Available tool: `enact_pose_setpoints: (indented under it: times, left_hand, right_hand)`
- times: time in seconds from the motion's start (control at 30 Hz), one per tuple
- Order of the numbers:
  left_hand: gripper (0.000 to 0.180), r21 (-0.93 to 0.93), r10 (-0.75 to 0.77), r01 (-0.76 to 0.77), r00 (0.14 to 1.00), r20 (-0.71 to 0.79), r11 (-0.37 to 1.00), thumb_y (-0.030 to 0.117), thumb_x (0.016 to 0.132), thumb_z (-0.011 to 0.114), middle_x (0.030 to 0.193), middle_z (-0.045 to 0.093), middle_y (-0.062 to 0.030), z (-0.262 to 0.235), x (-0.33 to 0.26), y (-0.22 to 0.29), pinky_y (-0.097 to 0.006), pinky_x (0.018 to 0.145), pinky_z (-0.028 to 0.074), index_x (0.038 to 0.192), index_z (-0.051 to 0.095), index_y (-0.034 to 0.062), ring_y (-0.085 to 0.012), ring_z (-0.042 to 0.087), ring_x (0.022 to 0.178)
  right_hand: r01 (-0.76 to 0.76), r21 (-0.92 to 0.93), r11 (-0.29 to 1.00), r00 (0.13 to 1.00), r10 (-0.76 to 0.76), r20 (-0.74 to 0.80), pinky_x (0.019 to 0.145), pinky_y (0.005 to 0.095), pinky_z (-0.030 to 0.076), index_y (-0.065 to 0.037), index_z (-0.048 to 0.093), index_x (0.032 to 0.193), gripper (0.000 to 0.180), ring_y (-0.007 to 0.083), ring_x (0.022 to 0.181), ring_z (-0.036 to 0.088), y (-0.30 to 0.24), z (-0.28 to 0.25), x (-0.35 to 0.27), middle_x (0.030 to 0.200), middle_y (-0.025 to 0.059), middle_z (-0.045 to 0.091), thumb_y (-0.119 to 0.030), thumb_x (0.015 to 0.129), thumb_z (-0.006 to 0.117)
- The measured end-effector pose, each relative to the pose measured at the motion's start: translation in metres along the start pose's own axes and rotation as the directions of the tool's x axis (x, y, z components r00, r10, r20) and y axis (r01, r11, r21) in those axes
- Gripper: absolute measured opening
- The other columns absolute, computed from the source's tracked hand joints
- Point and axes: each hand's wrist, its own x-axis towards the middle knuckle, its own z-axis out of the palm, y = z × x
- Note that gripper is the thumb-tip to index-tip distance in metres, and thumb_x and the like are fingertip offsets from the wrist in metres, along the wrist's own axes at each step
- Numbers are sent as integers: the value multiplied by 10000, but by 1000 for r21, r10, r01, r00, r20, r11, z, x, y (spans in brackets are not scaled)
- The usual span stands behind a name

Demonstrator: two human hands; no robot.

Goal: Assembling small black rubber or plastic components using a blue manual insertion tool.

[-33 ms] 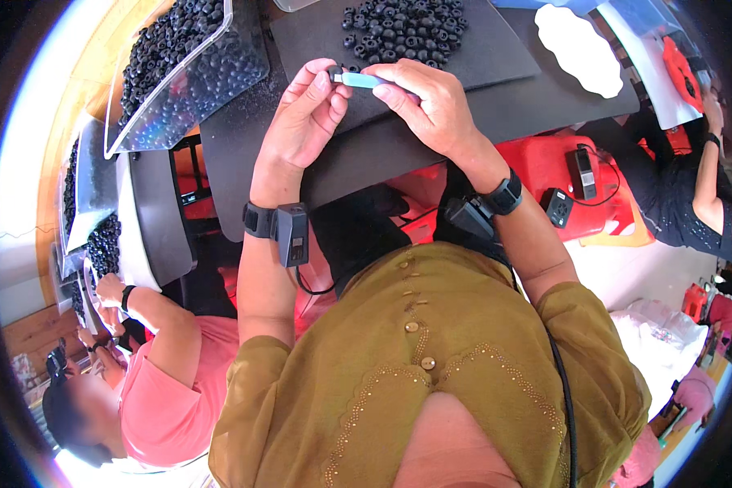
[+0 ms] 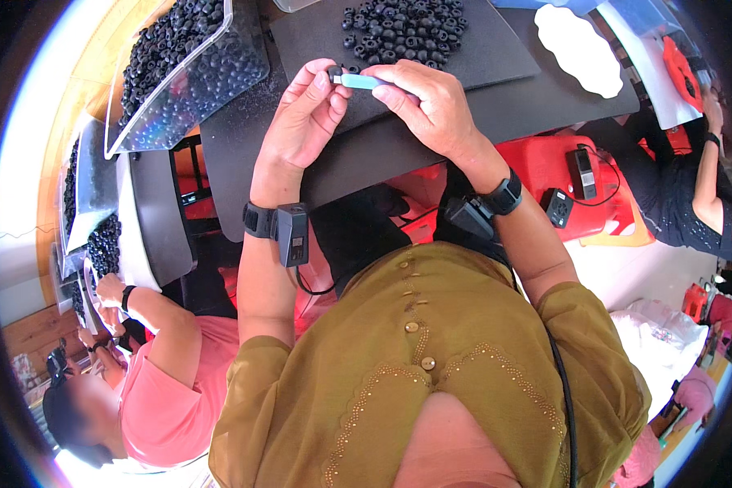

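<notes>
- Legible text, labels, brands, numbers, signs: none.
- Dark box (image 2: 291,232) strapped at the left wrist: small pale marks on its face; too small to read.
- Upright dark device (image 2: 583,172) on the red seat (image 2: 533,154): paler patch on its front, screen or label, cannot tell which; unreadable.
- White sack (image 2: 663,335), right side: faint marks; characters not resolvable.

Blouse (image 2: 476,297): olive, short-sleeved, small round buttons (image 2: 429,363) down the front, scalloped neckline trim (image 2: 358,419) dotted with shiny studs. Left hand (image 2: 305,114) and right hand (image 2: 433,102) bare. Black left strap (image 2: 259,220) at wrist with boxy dark grey module (image 2: 293,236), thin black cable (image 2: 311,288) off its bottom. Black right strap (image 2: 508,193), similar dark box (image 2: 468,217). Longer black cord (image 2: 564,382) down blouse's right side. Black trousers (image 2: 352,236).
</notes>
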Motion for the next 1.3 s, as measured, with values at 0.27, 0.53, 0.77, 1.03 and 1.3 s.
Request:
enact_pose_setpoints:
  times: [0.27, 0.53, 0.77, 1.03, 1.3]
  left_hand:
    - [180, -35, 0, 0, 1000, -4, 999, 78, 954, 583, 995, 636, -67, -3, 0, -1, -229, 789, 561, 1127, 593, 27, -151, 633, 901]
    - [158, -28, 1, 0, 1000, 9, 1000, 76, 955, 581, 984, 632, -62, -2, 0, -1, -223, 786, 556, 1105, 597, 27, -150, 625, 905]
    - [133, -22, -4, 5, 1000, 18, 1000, 76, 959, 576, 984, 627, -59, -2, -1, 0, -225, 792, 558, 1083, 601, 35, -145, 624, 900]
    - [140, 259, -201, 154, 966, 165, 954, 97, 921, 629, 990, 552, -77, 22, -13, -20, -188, 754, 497, 1047, 575, 66, -119, 506, 856]
    - [147, -129, -9, 14, 999, 42, 992, 69, 951, 580, 1069, 601, -107, 6, -8, -2, -223, 812, 551, 1096, 599, 59, -167, 583, 939]
  right_hand:
    - [-32, -36, 999, 999, 32, 12, 604, 356, 503, -106, 689, 1029, 173, 268, 690, 639, -3, -2, 0, 813, 76, 646, -196, 891, 634]
    - [-51, -54, 997, 997, 54, 47, 607, 359, 507, -97, 687, 1023, 173, 272, 705, 645, -5, -4, 0, 820, 80, 652, -195, 890, 635]
    - [-53, -67, 996, 998, 56, 43, 621, 369, 511, -86, 684, 1017, 179, 288, 725, 650, -6, -4, 0, 840, 85, 659, -204, 891, 635]
    - [-209, 32, 977, 971, 211, -114, 631, 361, 498, -3, 665, 967, 191, 305, 737, 654, 11, -5, 8, 832, 163, 659, -183, 913, 626]
    - [-125, 151, 981, 985, 140, -96, 643, 351, 497, -14, 653, 1010, 208, 290, 722, 645, 5, -7, 0, 849, 151, 655, -200, 927, 610]
